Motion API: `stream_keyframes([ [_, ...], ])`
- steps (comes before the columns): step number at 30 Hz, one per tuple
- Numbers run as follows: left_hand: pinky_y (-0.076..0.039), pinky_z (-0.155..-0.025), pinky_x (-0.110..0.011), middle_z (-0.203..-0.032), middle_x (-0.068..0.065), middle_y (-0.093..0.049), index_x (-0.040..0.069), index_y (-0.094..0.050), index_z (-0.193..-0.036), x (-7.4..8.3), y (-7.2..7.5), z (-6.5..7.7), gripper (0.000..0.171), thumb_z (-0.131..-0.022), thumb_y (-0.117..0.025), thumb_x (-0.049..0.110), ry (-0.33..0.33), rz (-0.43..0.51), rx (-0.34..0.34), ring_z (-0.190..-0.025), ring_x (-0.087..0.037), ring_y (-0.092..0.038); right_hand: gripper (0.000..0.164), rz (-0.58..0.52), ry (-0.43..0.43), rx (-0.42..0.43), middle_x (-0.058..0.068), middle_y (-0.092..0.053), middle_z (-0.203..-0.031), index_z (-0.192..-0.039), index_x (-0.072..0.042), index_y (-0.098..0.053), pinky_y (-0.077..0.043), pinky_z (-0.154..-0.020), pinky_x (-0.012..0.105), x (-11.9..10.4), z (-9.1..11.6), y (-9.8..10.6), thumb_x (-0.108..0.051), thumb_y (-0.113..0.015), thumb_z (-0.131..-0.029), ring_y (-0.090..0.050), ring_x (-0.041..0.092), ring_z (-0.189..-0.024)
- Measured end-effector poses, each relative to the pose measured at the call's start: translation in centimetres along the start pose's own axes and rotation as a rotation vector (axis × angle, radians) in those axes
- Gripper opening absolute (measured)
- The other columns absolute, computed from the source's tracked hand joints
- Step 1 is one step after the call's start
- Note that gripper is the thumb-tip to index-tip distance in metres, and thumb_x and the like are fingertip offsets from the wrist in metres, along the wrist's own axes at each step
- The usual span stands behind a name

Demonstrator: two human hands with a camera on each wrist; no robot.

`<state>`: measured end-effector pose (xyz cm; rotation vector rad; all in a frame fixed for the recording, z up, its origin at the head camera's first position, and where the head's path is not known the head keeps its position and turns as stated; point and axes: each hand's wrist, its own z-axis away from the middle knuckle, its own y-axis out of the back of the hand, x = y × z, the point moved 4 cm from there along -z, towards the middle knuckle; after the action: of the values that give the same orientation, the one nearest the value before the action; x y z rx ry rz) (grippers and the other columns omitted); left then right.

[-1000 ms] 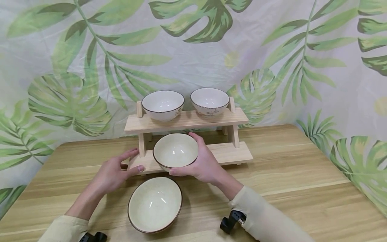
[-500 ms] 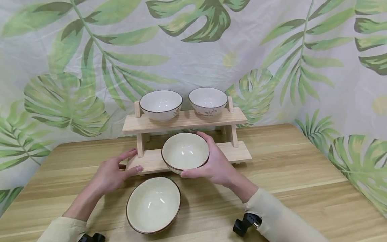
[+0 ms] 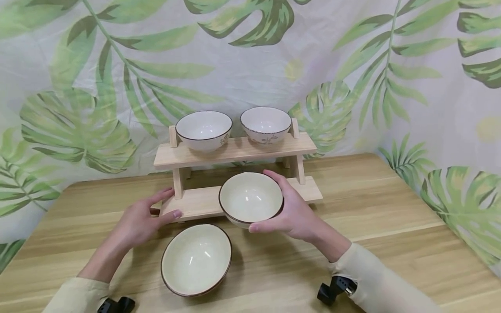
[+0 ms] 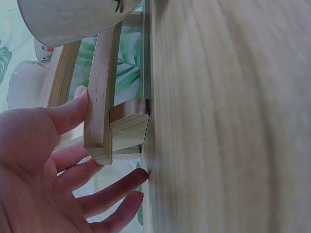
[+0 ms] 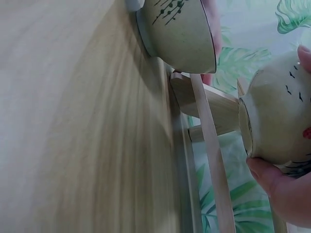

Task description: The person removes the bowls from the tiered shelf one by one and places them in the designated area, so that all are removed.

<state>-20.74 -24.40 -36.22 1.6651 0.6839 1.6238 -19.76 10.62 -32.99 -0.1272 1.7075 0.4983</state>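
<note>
My right hand [image 3: 291,213] grips a cream bowl [image 3: 250,198] with a dark rim, thumb at its near side and fingers round its right side. In the right wrist view this bowl [image 5: 277,111] shows dark and red marks, and its foot stands off the lower board. My left hand [image 3: 138,219] holds the left end of the wooden two-tier rack [image 3: 199,202], thumb on top of the lower board [image 4: 99,97]. A second cream bowl [image 3: 195,261] sits on the table in front of the rack, tilted towards the camera.
Two white bowls with dark rims, a left one [image 3: 204,130] and a right one [image 3: 266,125], stand on the rack's upper board [image 3: 235,150]. The wood-grain table [image 3: 391,226] extends to both sides. A leaf-print cloth [image 3: 250,78] hangs behind.
My right hand has moved the held bowl to the right and slightly towards me, along the lower board. The left hand stays at the rack's left end. The head view has shifted slightly.
</note>
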Motion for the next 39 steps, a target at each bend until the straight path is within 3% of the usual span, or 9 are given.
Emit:
stream_keyframes([
  [11, -0.057, -0.081, -0.036, -0.155, -0.038, -0.048, 0.013, -0.043, -0.163, 0.2, 0.1, -0.4, 0.082, -0.098, -0.074, 0.051, -0.012, 0.008, 0.004, -0.124, -0.051, -0.068, 0.122, -0.043, 0.040, -0.067, 0.010, -0.045, -0.158, -0.164, -0.020, -0.029, -0.057, -0.102, 0.035, 0.3, 1.8, 1.5, -0.011, -0.102, -0.066, -0.056, 0.035, -0.136],
  [20, -0.056, -0.083, -0.035, -0.155, -0.037, -0.048, 0.014, -0.042, -0.164, 0.4, 0.2, -0.4, 0.082, -0.098, -0.073, 0.053, -0.007, 0.000, 0.001, -0.126, -0.049, -0.068, 0.120, -0.066, 0.100, -0.155, 0.015, -0.046, -0.157, -0.164, -0.012, -0.027, -0.056, -0.104, 0.031, 0.9, 2.9, 1.7, -0.010, -0.100, -0.069, -0.057, 0.036, -0.135],
  [35, -0.059, -0.089, -0.047, -0.157, -0.039, -0.044, 0.012, -0.042, -0.164, 0.0, 0.1, -0.1, 0.083, -0.098, -0.073, 0.053, 0.010, -0.010, -0.005, -0.126, -0.050, -0.068, 0.120, -0.087, 0.048, -0.233, 0.019, -0.046, -0.156, -0.165, -0.013, -0.026, -0.056, -0.103, 0.031, 2.6, 3.9, 1.2, -0.009, -0.099, -0.069, -0.058, 0.037, -0.134],
  [39, -0.059, -0.085, -0.040, -0.155, -0.039, -0.047, 0.013, -0.042, -0.164, -0.1, 0.1, 0.0, 0.084, -0.097, -0.073, 0.055, 0.015, -0.005, 0.000, -0.125, -0.049, -0.068, 0.120, -0.056, 0.050, -0.240, 0.018, -0.049, -0.155, -0.164, -0.010, -0.027, -0.055, -0.104, 0.030, 2.8, 4.0, 1.1, -0.009, -0.099, -0.069, -0.058, 0.036, -0.135],
])
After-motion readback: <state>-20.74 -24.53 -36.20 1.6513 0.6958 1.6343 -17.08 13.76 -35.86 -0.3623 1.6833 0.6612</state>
